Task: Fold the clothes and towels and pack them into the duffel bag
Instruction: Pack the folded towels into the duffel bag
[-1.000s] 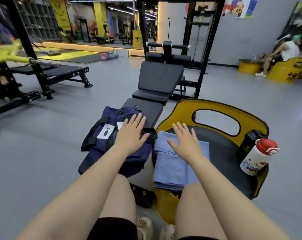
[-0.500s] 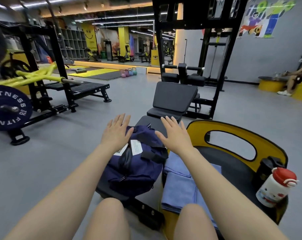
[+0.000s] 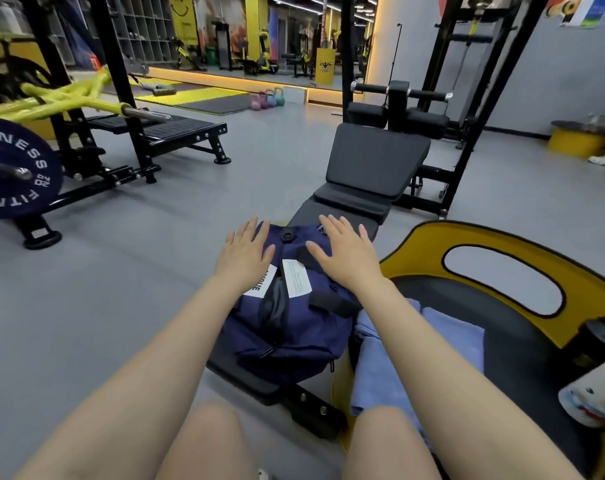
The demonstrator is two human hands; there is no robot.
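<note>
A navy duffel bag (image 3: 294,327) with black straps and white labels lies on the near end of a black bench (image 3: 349,216). My left hand (image 3: 245,252) is spread flat, fingers straight, over the bag's far left part. My right hand (image 3: 344,252) is spread the same way over its far right part. Whether the palms touch the fabric is unclear. A folded blue towel (image 3: 446,344) lies to the right of the bag on a black and yellow seat (image 3: 522,306), partly hidden by my right forearm.
A white bottle with a red cap (image 3: 595,393) and a black container (image 3: 597,337) stand at the seat's right edge. A barbell with a weight plate (image 3: 13,168) and a rack are on the left. Open grey floor lies left of the bench. My knees fill the bottom.
My right hand left the blue towel and moved left over the bag. My left hand shifted toward the bag's far left. The camera view turned left and up.
</note>
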